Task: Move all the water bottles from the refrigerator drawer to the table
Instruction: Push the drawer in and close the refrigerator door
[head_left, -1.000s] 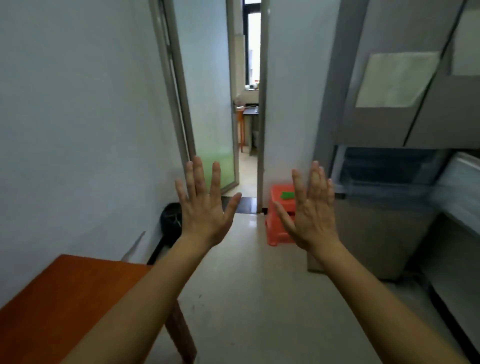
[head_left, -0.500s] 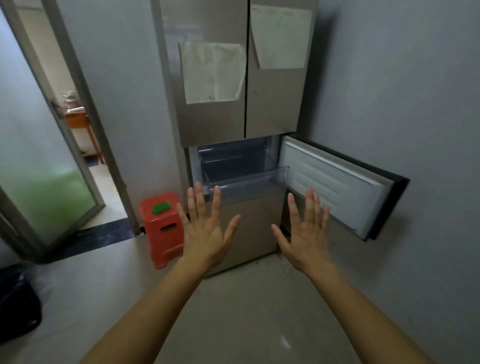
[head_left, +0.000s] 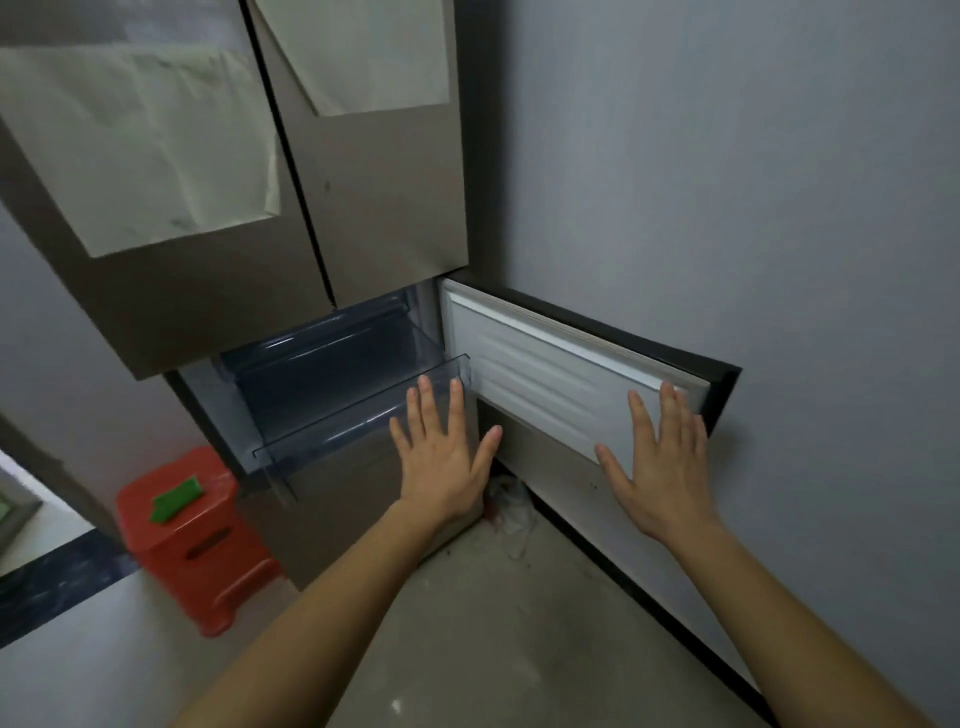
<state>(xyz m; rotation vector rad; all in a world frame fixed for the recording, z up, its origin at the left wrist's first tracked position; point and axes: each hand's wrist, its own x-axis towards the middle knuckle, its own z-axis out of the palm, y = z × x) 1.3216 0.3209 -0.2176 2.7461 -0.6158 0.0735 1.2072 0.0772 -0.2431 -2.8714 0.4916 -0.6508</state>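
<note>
Turning from the doorway, I now face the refrigerator (head_left: 249, 291); my left hand (head_left: 441, 462) and right hand (head_left: 662, 467) hover spread and empty. At twelve o'clock its clear drawer (head_left: 358, 415) stands pulled out; I cannot see any water bottles inside yet.

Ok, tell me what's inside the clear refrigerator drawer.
No water bottles show in the clear drawer; its visible part looks bare. The left hand covers its right front corner, and the closed upper doors hide its back.
</note>
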